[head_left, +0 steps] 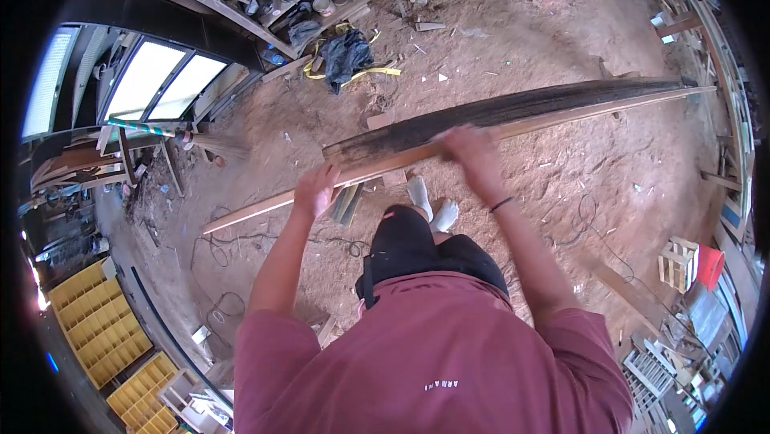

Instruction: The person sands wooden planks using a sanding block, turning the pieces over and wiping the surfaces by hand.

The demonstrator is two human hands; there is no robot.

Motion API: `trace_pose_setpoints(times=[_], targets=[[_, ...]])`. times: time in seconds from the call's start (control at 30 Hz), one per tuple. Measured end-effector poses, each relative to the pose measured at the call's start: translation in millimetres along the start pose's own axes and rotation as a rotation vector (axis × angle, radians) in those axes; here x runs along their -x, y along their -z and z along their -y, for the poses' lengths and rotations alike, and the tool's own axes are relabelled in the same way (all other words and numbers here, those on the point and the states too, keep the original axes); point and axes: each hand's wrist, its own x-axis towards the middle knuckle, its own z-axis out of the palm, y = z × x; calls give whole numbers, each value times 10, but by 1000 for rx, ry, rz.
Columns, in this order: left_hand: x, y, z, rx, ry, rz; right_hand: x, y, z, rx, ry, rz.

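Note:
A long, narrow wooden strip runs slantwise in front of me, from the lower left up to the far right. Fingers of my left hand are closed round it toward its left end. My right hand is over the strip further right, smeared by motion; whether its fingers hold anything is hidden. Directly behind the strip lies a wide, dark, weathered plank, roughly parallel to it. Short wood offcuts show under the strip near my left hand.
Cables trail over the dirt floor. A black plastic bag lies at the back left, near cluttered shelves. Yellow compartment racks stand lower left. To the right are a red bucket and a small wooden crate.

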Motion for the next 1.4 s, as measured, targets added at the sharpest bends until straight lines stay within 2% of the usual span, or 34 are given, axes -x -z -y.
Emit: trace_pose_setpoints(times=[0.07,0.1,0.17,0.23,0.3,0.37,0.47,0.53,0.6,0.63,0.67,0.7,0.77,0.8,0.87,0.9,0.97,1.0,1.07,1.13,1.17,1.23,1.3,1.37,1.4], targets=[[-42,-6,28,29,-23,-41,89,627,-461,43,-304,34],[-40,-5,26,25,-19,-38,338,393,-986,281,-143,-374],[-45,-8,7,23,-4,-61,361,505,-819,263,-185,-430],[-71,-59,39,15,9,-54,202,265,-549,195,-168,-332],[-85,-71,63,14,35,-54,27,-369,-42,90,-20,-254],[-38,-82,34,34,-19,-61,-90,-578,918,227,154,-144],[-35,-68,30,52,13,-40,-141,-731,1241,131,224,-180],[-33,-72,7,51,11,-56,-96,-491,757,100,92,-131],[-16,-98,-5,67,-12,-74,-65,51,263,-20,-54,-113],[-24,-107,11,70,-27,-87,32,136,62,141,-142,-211],[-36,-98,24,78,-41,-88,121,168,-1,313,-141,-402],[-33,-88,18,82,-40,-80,105,125,86,323,-158,-401],[-52,-91,45,90,-59,-74,-106,-22,372,69,-234,-224],[-49,-111,48,91,-69,-93,-233,-174,685,-15,-183,-65],[-16,-127,31,106,-83,-104,-316,-827,1462,180,-156,-96],[-16,-96,23,98,-79,-109,-345,-930,1674,184,-166,-95],[-54,-93,63,94,-101,-115,-390,-1024,1923,205,-36,-111],[-74,-123,76,87,-116,-143,-364,-963,1742,250,-22,-90],[-50,-159,83,86,-143,-166,-443,-428,1331,90,-282,96],[-78,-166,92,97,-144,-184,-173,-148,648,124,-58,-254],[-68,-193,93,99,-153,-180,-38,-269,447,398,-258,-429],[-72,-226,112,109,-142,-126,-61,-247,589,366,-317,-489],[-69,-172,122,148,-150,-121,-191,-447,809,-1,-166,-296],[-90,-147,97,187,-157,-141,-399,-848,1380,60,-245,3],[-66,-166,103,206,-144,-130,-394,-1015,1812,197,-147,-91]])
